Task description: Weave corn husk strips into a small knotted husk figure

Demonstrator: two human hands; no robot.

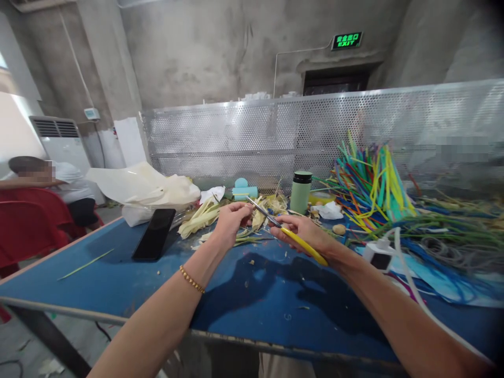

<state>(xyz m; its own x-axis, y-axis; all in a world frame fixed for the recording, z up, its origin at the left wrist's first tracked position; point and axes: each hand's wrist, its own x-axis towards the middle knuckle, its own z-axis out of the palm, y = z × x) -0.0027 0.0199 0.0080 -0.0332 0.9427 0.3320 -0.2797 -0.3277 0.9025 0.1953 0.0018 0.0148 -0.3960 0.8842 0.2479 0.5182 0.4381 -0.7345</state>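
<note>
My right hand is closed round yellow-handled scissors, whose metal blades point up and left toward my left hand. My left hand is pinched shut on a thin pale leaf strip held at the blade tips. Both hands hover above the blue table, just in front of a heap of pale yellow leaf strips. A gold bead bracelet sits on my left wrist.
A black phone lies at the left. A green flask stands behind the hands. Coloured strips pile up at the right before a perforated metal screen. A white charger with cable lies near my right arm. A person sits far left on red chairs.
</note>
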